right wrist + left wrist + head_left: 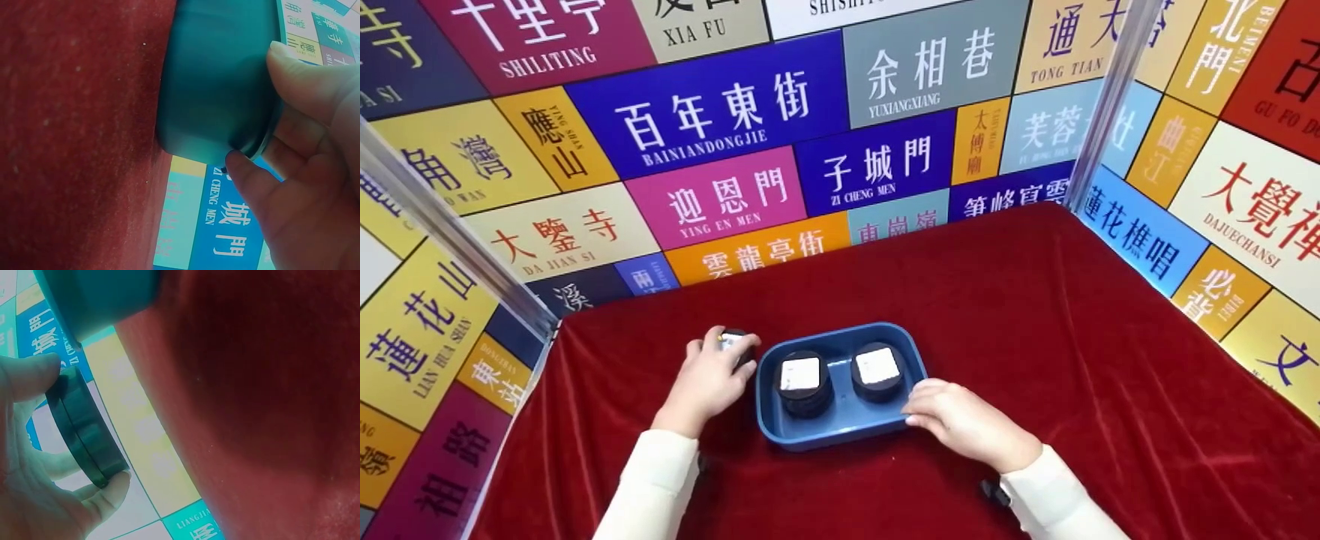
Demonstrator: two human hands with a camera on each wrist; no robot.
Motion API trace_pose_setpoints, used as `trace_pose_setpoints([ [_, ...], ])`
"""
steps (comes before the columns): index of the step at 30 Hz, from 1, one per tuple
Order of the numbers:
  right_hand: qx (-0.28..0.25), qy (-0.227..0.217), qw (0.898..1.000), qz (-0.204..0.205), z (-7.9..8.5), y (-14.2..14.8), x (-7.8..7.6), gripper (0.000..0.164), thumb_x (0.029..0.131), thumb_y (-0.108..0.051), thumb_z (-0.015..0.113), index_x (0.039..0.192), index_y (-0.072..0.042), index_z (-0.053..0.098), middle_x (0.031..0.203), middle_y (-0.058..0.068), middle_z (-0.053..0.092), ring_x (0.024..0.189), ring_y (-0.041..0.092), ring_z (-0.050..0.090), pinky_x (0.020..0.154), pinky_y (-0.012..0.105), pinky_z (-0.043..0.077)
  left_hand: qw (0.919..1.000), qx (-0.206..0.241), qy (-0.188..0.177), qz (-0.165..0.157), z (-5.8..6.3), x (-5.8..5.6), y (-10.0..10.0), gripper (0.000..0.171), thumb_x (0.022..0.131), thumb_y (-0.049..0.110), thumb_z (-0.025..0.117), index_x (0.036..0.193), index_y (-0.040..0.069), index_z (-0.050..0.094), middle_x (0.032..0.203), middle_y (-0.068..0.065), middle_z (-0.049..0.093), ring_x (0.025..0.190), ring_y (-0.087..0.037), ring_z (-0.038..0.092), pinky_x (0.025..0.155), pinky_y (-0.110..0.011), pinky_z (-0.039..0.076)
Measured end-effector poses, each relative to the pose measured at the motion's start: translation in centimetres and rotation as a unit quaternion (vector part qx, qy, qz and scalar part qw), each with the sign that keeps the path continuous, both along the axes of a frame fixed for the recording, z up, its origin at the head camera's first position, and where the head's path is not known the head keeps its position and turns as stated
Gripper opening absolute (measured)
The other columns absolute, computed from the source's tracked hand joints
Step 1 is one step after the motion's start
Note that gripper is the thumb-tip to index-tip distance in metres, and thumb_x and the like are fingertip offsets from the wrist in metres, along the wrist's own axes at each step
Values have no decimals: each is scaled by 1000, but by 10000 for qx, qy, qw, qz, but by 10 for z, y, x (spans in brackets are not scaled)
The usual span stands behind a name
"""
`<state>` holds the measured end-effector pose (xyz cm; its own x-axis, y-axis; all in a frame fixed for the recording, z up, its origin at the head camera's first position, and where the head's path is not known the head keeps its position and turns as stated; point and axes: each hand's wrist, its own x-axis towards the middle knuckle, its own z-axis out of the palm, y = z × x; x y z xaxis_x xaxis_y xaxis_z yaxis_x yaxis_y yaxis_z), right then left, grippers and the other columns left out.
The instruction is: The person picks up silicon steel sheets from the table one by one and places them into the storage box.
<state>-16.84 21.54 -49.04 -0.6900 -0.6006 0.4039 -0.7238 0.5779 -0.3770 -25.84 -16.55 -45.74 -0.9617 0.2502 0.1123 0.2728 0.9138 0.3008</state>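
Observation:
A flat, round black tin (87, 427) with a white label on top is gripped at its edge by my left hand (709, 382). In the left wrist view it hangs above the red cloth, thumb on one side and fingers on the other. Just right of it stands a blue plastic tub (840, 433). My right hand (971, 424) pinches the tub's right rim, as the right wrist view also shows. Inside the tub are black round tins with white square labels: a stack (806, 405) on the left and another (877, 384) on the right.
Dark red velvet cloth (1035, 322) covers the table, with folds at the right. Upright panels (705, 120) with colourful Chinese place-name signs enclose the back and both sides. Clear corner posts (1099, 112) join the panels.

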Motion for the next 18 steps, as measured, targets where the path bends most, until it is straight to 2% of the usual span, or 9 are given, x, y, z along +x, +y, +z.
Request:
trace_pose_setpoints([
  [6,-25,31,10000,-7,-1,0,-1,9,92,-11,71,97,-13,78,94,-2,73,92,15,66,88,32,55,9998,-55,99,-133,1,1,6,36,98,36,59,134,36,61,150,-23,39,125,-51,41,103,-64,43],
  [18,67,37,9999,-70,-2,0,1,9,92,-12,71,98,-14,78,95,-2,72,92,14,65,88,32,54,9997,-79,138,-190,3,3,12,35,97,36,60,132,39,61,151,-22,39,126,-50,41,103,-64,44],
])
